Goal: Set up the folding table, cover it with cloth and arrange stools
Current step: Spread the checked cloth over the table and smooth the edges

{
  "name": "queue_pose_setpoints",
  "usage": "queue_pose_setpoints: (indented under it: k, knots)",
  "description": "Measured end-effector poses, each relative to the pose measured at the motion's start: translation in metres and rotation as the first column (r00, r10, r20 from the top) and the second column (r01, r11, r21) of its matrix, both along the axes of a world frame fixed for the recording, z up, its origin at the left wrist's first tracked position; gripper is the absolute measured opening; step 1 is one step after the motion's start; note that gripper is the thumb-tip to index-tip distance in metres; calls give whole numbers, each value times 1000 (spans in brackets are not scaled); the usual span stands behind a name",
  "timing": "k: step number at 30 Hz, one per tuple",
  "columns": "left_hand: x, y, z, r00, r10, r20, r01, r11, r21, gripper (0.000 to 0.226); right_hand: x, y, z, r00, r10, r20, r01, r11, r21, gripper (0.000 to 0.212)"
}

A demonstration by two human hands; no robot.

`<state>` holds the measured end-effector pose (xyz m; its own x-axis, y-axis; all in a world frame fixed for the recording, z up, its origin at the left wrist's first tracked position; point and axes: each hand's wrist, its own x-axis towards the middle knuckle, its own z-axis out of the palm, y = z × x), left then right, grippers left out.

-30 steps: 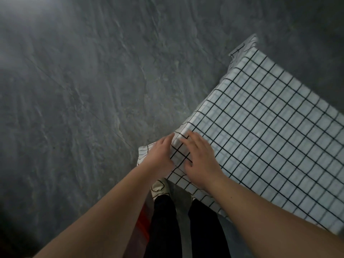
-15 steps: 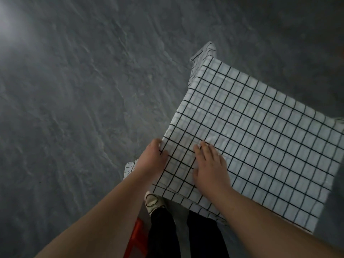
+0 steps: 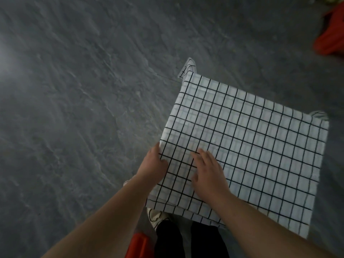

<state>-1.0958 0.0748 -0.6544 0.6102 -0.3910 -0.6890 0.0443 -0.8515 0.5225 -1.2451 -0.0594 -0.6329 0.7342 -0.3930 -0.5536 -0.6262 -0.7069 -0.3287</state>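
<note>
Head view: checked cloth (image 3: 251, 146), white with a black grid, is lying spread over a square tabletop, hiding it, with its far corners drooping toward the grey stone floor (image 3: 74, 108). Left hand (image 3: 153, 165) is seemingly pinching the cloth's near-left edge, thumb on top. Right hand (image 3: 208, 172) is resting flat on the cloth, fingers straight. Red plastic item (image 3: 138, 244) is standing beside the feet.

White cloth (image 3: 260, 146) with black grid lay spread flat, square, set diagonally; far and right corners drooped over edge.
</note>
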Motion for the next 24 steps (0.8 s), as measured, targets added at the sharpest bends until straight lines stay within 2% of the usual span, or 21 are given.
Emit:
queue_pose_setpoints:
  k: [4, 8, 14, 18, 21, 24]
  knots:
    - [2, -6, 1, 999, -27, -32, 28, 999, 18, 70, 1, -7, 5, 999, -15, -41, 16, 1000, 10, 70]
    - [12, -10, -5, 998, -49, -25, 51, 996, 76, 68, 2, -15, 1, 997, 8, -70, -6, 1000, 25, 72]
    - [35, -20, -12, 996, -30, -88, 39, 993, 108, 44, 3, -16, -5, 994, 30, -109, -30, 1000, 9, 66]
    - [58, -38, -3, 990, -106, -91, 123, 971, 203, 28, 26, -35, 2, 997, 10, -76, -9, 1000, 13, 43]
    - [76, -60, 12, 994, -97, -53, 106, 970, 218, 43, 56, -61, 14, 996, -62, -63, 65, 996, 59, 42]
    - [95, -92, 25, 999, -35, -20, 38, 991, 126, 50, 94, -90, 27, 996, -93, 6, 92, 993, 75, 43]
